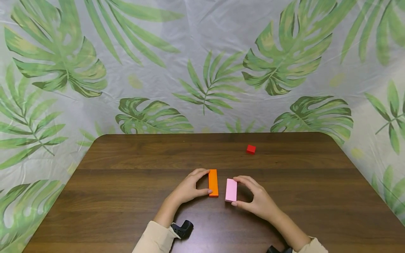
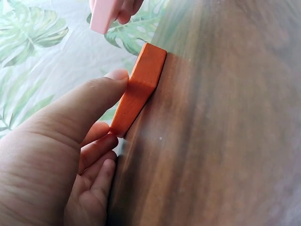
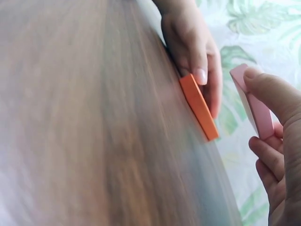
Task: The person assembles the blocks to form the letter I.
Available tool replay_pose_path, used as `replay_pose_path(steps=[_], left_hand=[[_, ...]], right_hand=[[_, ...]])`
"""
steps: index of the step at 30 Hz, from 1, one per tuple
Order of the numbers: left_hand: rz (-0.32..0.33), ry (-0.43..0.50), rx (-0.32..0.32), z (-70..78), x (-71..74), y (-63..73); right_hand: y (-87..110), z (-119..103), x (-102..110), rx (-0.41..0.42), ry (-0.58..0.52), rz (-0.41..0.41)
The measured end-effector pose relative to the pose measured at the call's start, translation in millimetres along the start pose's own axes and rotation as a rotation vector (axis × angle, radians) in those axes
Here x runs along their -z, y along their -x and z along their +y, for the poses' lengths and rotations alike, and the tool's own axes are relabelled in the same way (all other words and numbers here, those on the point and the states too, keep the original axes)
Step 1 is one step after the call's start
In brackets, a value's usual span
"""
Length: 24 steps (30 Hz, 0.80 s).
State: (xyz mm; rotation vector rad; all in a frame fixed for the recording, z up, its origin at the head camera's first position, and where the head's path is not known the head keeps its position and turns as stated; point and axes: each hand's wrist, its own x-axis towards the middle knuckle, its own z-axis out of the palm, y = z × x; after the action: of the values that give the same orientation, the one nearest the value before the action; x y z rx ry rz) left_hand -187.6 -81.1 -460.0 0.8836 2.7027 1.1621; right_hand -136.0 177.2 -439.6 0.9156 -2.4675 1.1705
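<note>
An orange rectangular block [image 1: 213, 183] lies on the dark wooden table, long side pointing away from me. My left hand [image 1: 188, 188] pinches it at its two ends, thumb at the near end and fingertips at the far one. To the right, my right hand [image 1: 262, 202] holds a shorter pink block [image 1: 231, 190] the same way, between thumb and fingers. In the right wrist view the pink block [image 3: 257, 106] is lifted off the tabletop and tilted. A gap separates it from the orange block [image 3: 199, 108].
A small red block [image 1: 251, 149] sits farther back on the table [image 1: 120, 196], right of the middle. Behind the table's far edge hangs a pale cloth [image 1: 209, 21] printed with green leaves. Black wrist cameras [image 1: 183, 229] are strapped at both cuffs.
</note>
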Motion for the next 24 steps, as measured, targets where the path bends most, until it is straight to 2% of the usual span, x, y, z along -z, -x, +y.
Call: replay_pose_path(steps=[4,6,13,18,24], left_hand=[[0.004,-0.003,-0.005,-0.2,-0.3,0.1],[0.005,-0.002,-0.003,-0.3,-0.5,-0.1],[0.002,0.005,0.004,0.2,-0.3,0.2],[0.004,0.001,-0.004,-0.7,-0.8,0.1],[0.006,-0.001,-0.016,-0.8,-0.8,0.0]], right_hand=[[-4.3,-22,4,0.024,-0.024,-0.004],[-4.6,-26,4,0.031,-0.028,-0.014],[5.7,1,-14,0.048,-0.022,-0.072],[6.9,-1,-18,0.053,-0.063,-0.115],[7.5,-2,-23,0.131,-0.059,-0.127]])
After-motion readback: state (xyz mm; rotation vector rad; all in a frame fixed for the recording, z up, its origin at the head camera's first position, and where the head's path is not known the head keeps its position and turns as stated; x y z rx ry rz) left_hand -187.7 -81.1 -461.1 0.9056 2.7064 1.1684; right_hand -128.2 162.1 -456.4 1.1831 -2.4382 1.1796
